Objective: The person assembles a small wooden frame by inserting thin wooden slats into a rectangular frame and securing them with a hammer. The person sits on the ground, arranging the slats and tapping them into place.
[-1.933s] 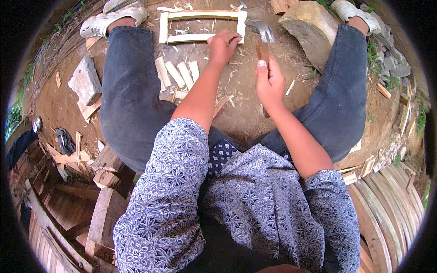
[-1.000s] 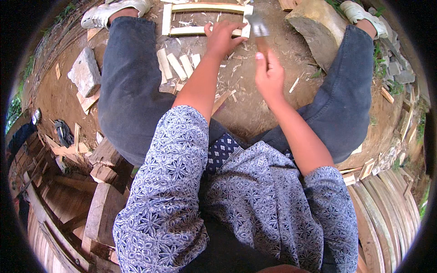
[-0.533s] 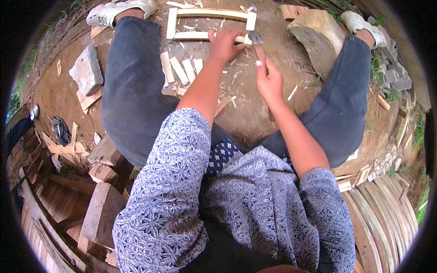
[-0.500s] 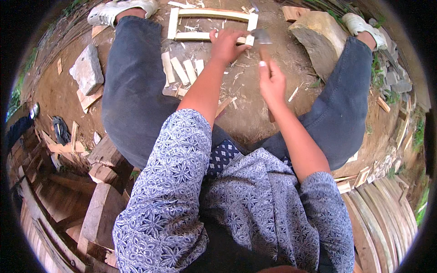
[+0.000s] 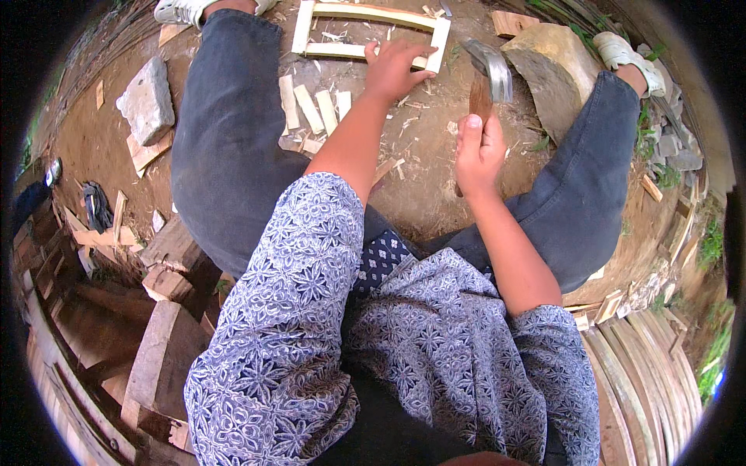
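A rectangular frame of pale wood strips [image 5: 441, 43] lies on the dirt ahead of me. My left hand [image 5: 395, 71] grips its near rail close to the right corner, thumb on the near side and fingers over the top. In my right hand [image 5: 480, 151] is a hammer [image 5: 481, 97], held by its brown wooden handle. The metal hammer head is up, to the right of the frame's corner and apart from it. Several short pale wood strips [image 5: 308, 108] lie nearer to me, left of my left forearm.
Wood shavings litter the dirt. A large tan rock [image 5: 548, 74] stands at the right, by my right leg. A grey stone [image 5: 148, 101] rests on a board [image 5: 148, 153] at the left. Timber blocks [image 5: 167, 357] lie at lower left, and long curved planks [image 5: 629, 380] at lower right.
The hammer has moved right and off the frame's corner, its head now sharp instead of blurred. My left hand keeps its hold on the rail. The whole view has shifted slightly.
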`<state>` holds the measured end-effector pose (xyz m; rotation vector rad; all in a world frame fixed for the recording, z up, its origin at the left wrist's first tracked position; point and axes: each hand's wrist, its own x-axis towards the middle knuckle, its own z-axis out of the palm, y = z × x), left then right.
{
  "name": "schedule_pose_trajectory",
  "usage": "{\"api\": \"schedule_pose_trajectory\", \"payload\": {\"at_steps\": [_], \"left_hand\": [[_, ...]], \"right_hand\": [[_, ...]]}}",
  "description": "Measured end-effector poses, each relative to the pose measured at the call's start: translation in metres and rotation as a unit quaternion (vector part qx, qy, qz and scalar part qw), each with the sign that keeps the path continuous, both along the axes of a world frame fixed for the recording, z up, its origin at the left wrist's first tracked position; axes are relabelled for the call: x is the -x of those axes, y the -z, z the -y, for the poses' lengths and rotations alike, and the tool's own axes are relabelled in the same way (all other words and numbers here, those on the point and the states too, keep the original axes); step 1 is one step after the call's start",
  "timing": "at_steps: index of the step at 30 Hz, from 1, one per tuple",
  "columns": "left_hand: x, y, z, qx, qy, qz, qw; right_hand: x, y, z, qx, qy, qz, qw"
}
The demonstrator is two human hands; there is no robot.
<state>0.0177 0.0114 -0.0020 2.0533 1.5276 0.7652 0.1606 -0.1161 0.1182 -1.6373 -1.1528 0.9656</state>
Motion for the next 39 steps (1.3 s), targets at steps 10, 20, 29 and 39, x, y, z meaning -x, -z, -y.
{"api": "schedule_pose_trajectory", "payload": {"at_steps": [10, 20, 29, 39], "left_hand": [[0.004, -0.001, 0.000, 0.026, 0.011, -0.013, 1.000], [0.004, -0.012, -0.001, 0.058, 0.018, -0.018, 0.998], [0.008, -0.003, 0.000, 0.062, 0.041, -0.016, 0.997], [0.008, 0.000, -0.010, 0.060, 0.052, -0.039, 0.996]], "right_hand": [[0.001, -0.002, -0.004, -0.007, 0.035, -0.059, 0.998], [-0.006, 0.002, -0.011, 0.001, 0.035, -0.025, 0.999], [-0.010, 0.015, -0.012, 0.043, 0.014, 0.039, 0.998], [-0.011, 0.027, -0.009, 0.047, 0.004, 0.110, 0.993]]}}
